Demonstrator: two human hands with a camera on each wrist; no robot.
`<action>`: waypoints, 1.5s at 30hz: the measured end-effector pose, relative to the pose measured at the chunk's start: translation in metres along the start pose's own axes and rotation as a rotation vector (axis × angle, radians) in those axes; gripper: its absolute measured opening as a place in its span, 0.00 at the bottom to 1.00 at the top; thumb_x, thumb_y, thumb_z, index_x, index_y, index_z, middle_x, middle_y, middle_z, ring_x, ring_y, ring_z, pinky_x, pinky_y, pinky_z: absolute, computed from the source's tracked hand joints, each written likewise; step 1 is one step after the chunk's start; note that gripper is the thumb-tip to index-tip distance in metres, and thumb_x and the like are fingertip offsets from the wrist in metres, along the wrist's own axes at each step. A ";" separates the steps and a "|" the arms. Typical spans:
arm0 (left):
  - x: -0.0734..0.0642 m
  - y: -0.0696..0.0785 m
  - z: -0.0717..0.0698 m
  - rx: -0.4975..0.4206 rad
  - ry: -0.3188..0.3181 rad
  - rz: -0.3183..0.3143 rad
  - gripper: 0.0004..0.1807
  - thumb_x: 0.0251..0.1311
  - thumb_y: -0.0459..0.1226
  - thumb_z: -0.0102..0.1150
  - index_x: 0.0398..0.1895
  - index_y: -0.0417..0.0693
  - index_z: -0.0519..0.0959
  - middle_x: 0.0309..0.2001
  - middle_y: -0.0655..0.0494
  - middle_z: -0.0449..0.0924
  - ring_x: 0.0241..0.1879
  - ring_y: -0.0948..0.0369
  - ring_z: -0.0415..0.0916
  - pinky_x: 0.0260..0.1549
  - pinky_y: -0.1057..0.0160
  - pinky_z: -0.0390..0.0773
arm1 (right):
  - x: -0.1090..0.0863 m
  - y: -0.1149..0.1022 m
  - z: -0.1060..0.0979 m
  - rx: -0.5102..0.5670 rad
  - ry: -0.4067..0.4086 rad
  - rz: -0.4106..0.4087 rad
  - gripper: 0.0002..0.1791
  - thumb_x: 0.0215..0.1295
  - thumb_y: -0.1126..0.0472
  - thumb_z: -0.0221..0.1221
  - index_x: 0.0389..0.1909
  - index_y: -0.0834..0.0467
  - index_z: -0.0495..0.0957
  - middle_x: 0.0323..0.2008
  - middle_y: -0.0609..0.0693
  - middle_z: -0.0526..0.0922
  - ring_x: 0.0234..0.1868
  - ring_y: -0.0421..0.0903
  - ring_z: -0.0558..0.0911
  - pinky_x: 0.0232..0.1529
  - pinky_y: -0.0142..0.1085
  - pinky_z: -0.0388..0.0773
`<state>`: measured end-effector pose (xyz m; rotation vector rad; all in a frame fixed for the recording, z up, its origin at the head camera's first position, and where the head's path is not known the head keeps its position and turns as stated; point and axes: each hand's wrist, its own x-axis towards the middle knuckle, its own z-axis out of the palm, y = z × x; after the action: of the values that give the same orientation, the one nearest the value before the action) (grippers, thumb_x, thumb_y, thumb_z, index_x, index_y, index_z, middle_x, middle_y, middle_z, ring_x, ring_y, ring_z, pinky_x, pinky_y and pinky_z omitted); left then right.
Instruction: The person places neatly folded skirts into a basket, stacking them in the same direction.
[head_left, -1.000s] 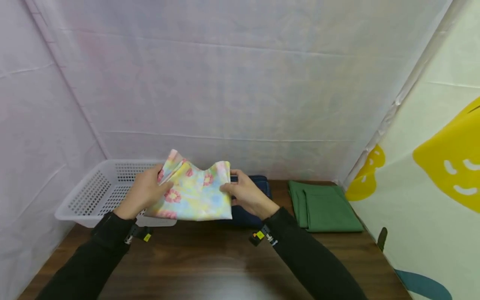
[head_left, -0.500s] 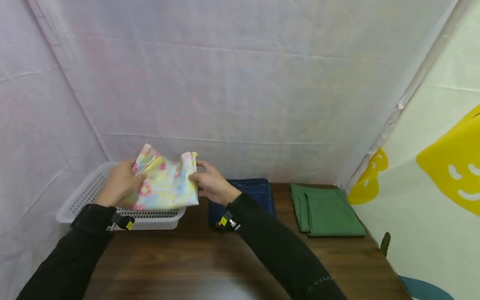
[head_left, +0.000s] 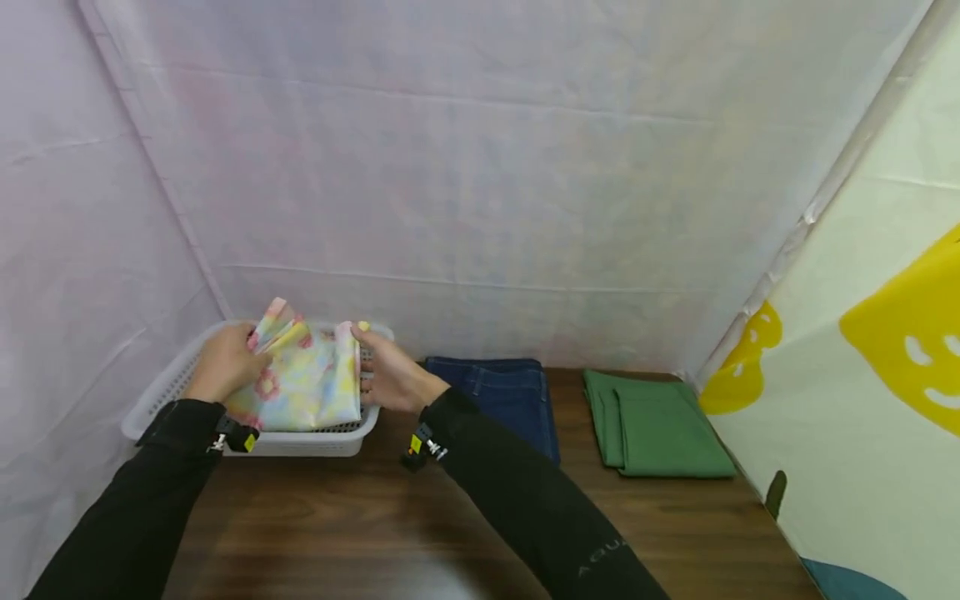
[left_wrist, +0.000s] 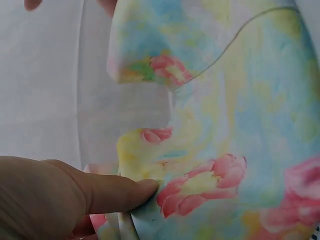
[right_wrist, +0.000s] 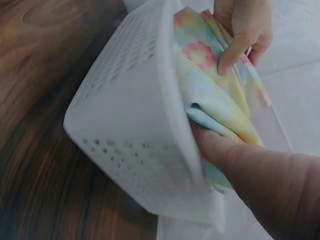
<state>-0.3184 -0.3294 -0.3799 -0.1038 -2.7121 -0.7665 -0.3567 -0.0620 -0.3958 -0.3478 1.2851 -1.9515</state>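
A folded floral garment (head_left: 303, 383), pastel yellow and blue with pink flowers, is over the white plastic basket (head_left: 300, 444), its lower edge within the rim. My left hand (head_left: 227, 364) pinches its left side, thumb (left_wrist: 120, 194) on the front by a fold. My right hand (head_left: 393, 373) is at the garment's right edge, fingers spread beside it and thumb near the upper corner. In the right wrist view, the right thumb (right_wrist: 215, 145) reaches past the basket rim to a fold of the cloth. The garment's far side is hidden.
Folded blue jeans (head_left: 498, 392) lie right of the basket, partly under the right forearm. A folded green cloth (head_left: 667, 425) lies farther right on the dark wooden table (head_left: 337, 517). White sheeting (head_left: 480, 183) hangs behind and at the left.
Both hands have carried the floral garment left from in front of the jeans to over the basket, then lowered it. The right hand's fingers have loosened from its edge, and the jeans show more.
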 end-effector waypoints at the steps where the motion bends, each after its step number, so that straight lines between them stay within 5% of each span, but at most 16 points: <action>1: 0.000 -0.001 0.001 -0.007 -0.011 -0.009 0.21 0.60 0.32 0.62 0.51 0.23 0.74 0.39 0.32 0.78 0.33 0.43 0.74 0.30 0.51 0.73 | -0.001 0.001 -0.003 -0.022 0.007 -0.009 0.41 0.74 0.37 0.53 0.80 0.47 0.48 0.73 0.62 0.58 0.69 0.62 0.65 0.65 0.53 0.66; 6: -0.002 -0.003 0.004 0.002 -0.109 -0.067 0.30 0.65 0.36 0.60 0.61 0.19 0.68 0.48 0.24 0.76 0.41 0.36 0.77 0.37 0.44 0.77 | -0.012 0.003 -0.017 -0.169 0.145 -0.131 0.31 0.78 0.57 0.54 0.75 0.64 0.58 0.70 0.61 0.64 0.68 0.61 0.69 0.64 0.47 0.69; 13: -0.013 0.011 0.011 0.066 -0.147 -0.022 0.31 0.69 0.41 0.59 0.63 0.22 0.68 0.52 0.24 0.73 0.46 0.34 0.74 0.39 0.42 0.75 | -0.035 0.005 -0.040 -0.290 0.266 -0.255 0.20 0.78 0.64 0.52 0.67 0.66 0.70 0.61 0.59 0.75 0.60 0.59 0.78 0.59 0.47 0.75; 18: -0.019 0.036 0.024 0.044 -0.129 0.042 0.27 0.72 0.43 0.57 0.64 0.30 0.71 0.54 0.28 0.75 0.48 0.36 0.75 0.41 0.42 0.75 | -0.054 0.006 -0.062 -0.399 0.300 -0.305 0.16 0.78 0.63 0.53 0.61 0.62 0.76 0.54 0.55 0.80 0.56 0.59 0.80 0.57 0.49 0.76; 22: -0.023 0.057 0.041 0.024 -0.062 0.115 0.21 0.73 0.41 0.56 0.61 0.36 0.76 0.54 0.34 0.78 0.47 0.40 0.77 0.42 0.43 0.76 | -0.073 0.008 -0.078 -0.536 0.316 -0.306 0.15 0.79 0.61 0.53 0.61 0.57 0.76 0.58 0.53 0.78 0.55 0.55 0.81 0.56 0.45 0.77; 33: -0.044 0.122 0.087 0.051 0.037 0.271 0.17 0.70 0.43 0.61 0.56 0.44 0.81 0.50 0.42 0.79 0.43 0.47 0.78 0.36 0.48 0.80 | -0.127 0.012 -0.124 -1.100 0.464 -0.293 0.17 0.78 0.52 0.54 0.63 0.51 0.75 0.58 0.46 0.78 0.54 0.44 0.79 0.52 0.44 0.77; 38: -0.057 0.148 0.105 0.053 0.039 0.342 0.16 0.67 0.42 0.64 0.55 0.47 0.81 0.48 0.47 0.79 0.38 0.54 0.77 0.34 0.54 0.78 | -0.147 0.018 -0.147 -1.146 0.526 -0.274 0.19 0.78 0.52 0.54 0.65 0.51 0.74 0.60 0.46 0.76 0.55 0.48 0.79 0.50 0.44 0.78; 45: -0.073 0.175 0.136 0.025 -0.060 0.370 0.20 0.67 0.45 0.65 0.58 0.48 0.80 0.49 0.52 0.76 0.40 0.58 0.75 0.35 0.60 0.78 | -0.175 0.022 -0.173 -1.147 0.627 -0.263 0.20 0.75 0.54 0.59 0.65 0.45 0.73 0.64 0.50 0.70 0.55 0.49 0.80 0.46 0.43 0.80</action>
<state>-0.2607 -0.1078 -0.4264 -0.6108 -2.6412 -0.6253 -0.3308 0.1741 -0.4634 -0.4694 2.8386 -1.3276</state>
